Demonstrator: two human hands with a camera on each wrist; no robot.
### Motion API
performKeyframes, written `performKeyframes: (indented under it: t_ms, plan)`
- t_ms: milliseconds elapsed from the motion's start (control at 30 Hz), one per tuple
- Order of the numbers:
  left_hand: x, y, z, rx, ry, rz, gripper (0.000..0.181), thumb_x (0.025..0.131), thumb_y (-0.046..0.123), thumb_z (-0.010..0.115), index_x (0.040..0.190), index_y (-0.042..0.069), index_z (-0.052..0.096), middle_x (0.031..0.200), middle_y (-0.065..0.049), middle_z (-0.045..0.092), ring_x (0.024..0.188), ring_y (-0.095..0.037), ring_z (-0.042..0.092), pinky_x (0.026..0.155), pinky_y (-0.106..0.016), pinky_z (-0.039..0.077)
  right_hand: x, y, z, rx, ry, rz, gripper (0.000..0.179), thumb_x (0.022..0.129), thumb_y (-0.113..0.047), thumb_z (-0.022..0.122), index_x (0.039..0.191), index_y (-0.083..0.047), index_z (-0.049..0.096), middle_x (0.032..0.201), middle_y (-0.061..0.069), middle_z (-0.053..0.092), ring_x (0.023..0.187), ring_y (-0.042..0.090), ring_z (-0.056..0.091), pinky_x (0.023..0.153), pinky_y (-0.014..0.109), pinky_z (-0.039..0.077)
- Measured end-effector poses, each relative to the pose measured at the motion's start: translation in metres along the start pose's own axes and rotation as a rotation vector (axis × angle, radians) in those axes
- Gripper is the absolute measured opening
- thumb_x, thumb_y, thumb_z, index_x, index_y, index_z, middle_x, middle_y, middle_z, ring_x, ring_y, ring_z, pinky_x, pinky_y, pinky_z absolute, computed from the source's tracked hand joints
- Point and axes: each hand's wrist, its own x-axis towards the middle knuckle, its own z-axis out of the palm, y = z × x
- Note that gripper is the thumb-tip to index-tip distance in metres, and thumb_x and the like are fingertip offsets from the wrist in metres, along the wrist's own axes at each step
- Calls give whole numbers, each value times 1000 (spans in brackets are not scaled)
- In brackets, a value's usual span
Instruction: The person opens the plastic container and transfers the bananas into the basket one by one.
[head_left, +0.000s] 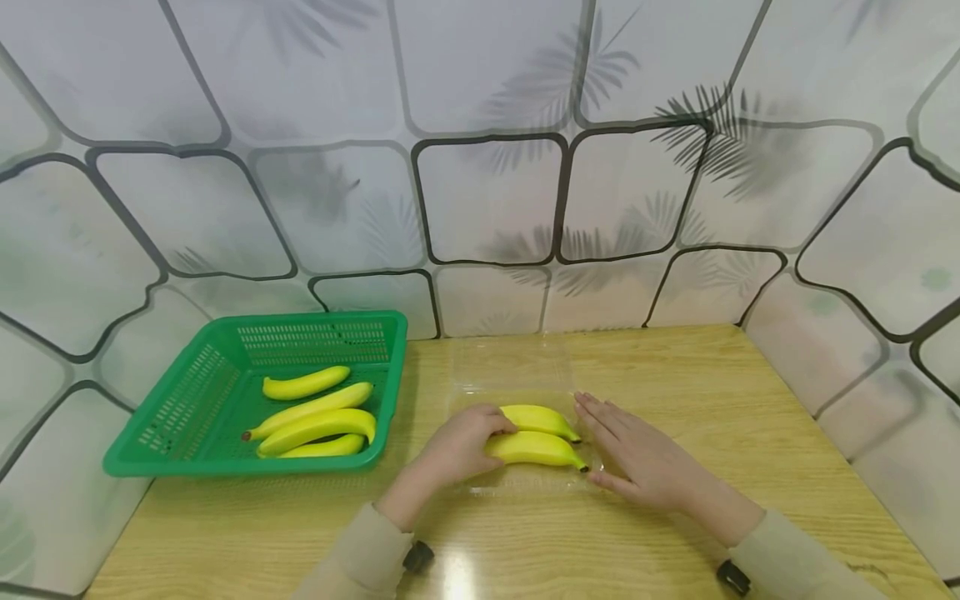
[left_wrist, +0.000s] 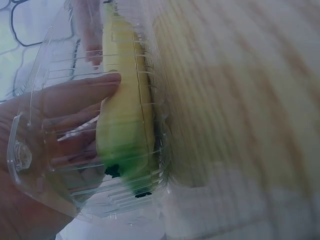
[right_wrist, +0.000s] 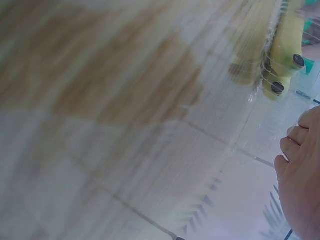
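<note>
Two yellow bananas [head_left: 536, 450] lie side by side in a clear plastic clamshell container [head_left: 525, 486], their stem ends to the right. Its transparent lid [head_left: 512, 364] is folded back towards the wall. My left hand [head_left: 463, 442] is inside at the left, thumb and fingers round the end of the nearer banana. Through the ribbed plastic wall, the left wrist view shows the thumb against a banana [left_wrist: 125, 110]. My right hand [head_left: 648, 458] rests at the container's right side with straight fingers, holding nothing. In the right wrist view only part of the right hand [right_wrist: 302, 165] shows.
A green plastic basket [head_left: 397, 367] with several bananas [head_left: 315, 425] stands on the left of the wooden table [head_left: 675, 367]. Patterned wall covering [head_left: 487, 200] borders the table at the back and both sides.
</note>
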Motion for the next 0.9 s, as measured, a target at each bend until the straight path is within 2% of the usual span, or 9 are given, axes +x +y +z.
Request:
performKeyframes:
  t_ms: [233, 500, 900]
  plan:
    - [-1, -1, 2, 18, -20, -5, 52, 81, 7, 91, 130, 8, 75, 129, -5, 72, 123, -24, 66, 111, -37, 57, 0, 0, -1, -3, 13, -11, 81, 105, -46, 63, 160, 7, 37, 169, 24, 36, 152, 40, 43, 134, 18, -6]
    - [-1, 0, 0, 18, -22, -14, 51, 81, 8, 89, 129, 6, 74, 129, -7, 72, 125, -25, 65, 112, -39, 56, 1, 0, -1, -22, 25, -24, 82, 105, -47, 62, 162, 5, 35, 169, 24, 37, 152, 40, 43, 135, 19, -5]
    - [-1, -3, 1, -19, -22, -11, 53, 75, 9, 87, 126, 8, 75, 122, -3, 73, 117, -20, 66, 106, -36, 58, 0, 0, 0, -15, 35, -26, 81, 107, -51, 58, 159, 7, 38, 169, 25, 38, 152, 39, 44, 134, 18, -5]
